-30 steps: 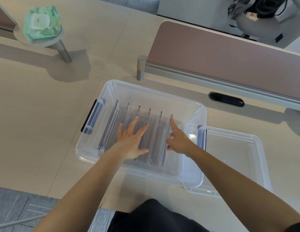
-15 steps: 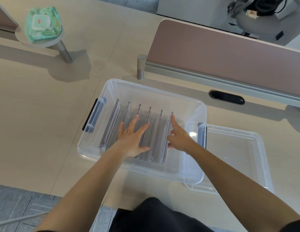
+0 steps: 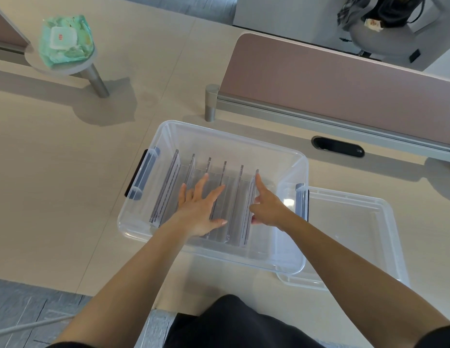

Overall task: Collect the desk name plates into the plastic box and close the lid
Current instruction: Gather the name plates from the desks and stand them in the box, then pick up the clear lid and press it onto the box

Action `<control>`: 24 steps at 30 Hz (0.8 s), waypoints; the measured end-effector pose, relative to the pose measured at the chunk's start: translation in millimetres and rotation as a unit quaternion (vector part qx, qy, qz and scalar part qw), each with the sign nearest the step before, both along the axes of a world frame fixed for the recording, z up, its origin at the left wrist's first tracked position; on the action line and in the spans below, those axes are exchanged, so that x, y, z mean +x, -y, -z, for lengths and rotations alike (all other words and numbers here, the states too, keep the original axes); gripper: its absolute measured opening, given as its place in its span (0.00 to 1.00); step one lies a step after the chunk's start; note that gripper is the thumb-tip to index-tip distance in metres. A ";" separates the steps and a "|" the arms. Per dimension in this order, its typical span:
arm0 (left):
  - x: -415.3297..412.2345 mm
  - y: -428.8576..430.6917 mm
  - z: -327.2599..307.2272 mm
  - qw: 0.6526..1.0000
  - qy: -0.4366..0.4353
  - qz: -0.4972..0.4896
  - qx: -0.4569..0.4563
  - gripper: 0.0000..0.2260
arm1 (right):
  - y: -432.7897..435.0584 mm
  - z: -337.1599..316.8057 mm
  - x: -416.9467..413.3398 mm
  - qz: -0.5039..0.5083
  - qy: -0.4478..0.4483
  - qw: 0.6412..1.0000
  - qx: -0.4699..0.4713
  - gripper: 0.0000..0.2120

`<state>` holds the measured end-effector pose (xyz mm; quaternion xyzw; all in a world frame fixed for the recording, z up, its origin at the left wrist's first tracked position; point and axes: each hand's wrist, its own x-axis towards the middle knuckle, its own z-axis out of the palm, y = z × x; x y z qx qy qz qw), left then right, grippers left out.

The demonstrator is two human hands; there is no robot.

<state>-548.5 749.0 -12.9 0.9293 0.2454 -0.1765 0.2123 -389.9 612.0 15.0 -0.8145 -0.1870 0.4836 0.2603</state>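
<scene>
While both hands rest spread, clear name plates (image 3: 240, 197) stand upright, parallel, inside the plastic box (image 3: 229, 136).

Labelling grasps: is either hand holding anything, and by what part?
Nothing is gripped. The left hand lies flat and open over the name plates in the box; the right hand touches the rightmost plate's top edge with its forefinger.

Box (image 3: 219, 136) on the desk (image 3: 68, 197), name plates (image 3: 168, 187) upright in a row inside, lid (image 3: 357, 234) just right, wipes pack (image 3: 64, 38) far left, divider (image 3: 344, 81) behind.
</scene>
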 end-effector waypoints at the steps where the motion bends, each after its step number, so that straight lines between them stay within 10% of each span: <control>1: 0.8 1.0 -4.3 1.000 0.006 0.000 0.005 0.41 | 0.5 -1.3 -0.7 -0.011 0.010 1.000 -0.004 0.49; 9: 43.8 33.7 -52.3 0.990 0.123 0.054 -0.038 0.29 | 45.9 -79.9 26.1 0.006 0.196 0.980 0.034 0.10; 16: 136.4 102.8 -85.3 0.943 0.264 0.197 -0.051 0.18 | 158.2 -106.1 73.6 0.022 0.349 0.936 -0.048 0.10; 24: 266.4 164.3 -74.2 0.963 -0.095 0.246 0.052 0.36 | 230.0 -52.4 196.2 -0.150 0.314 0.921 -0.173 0.25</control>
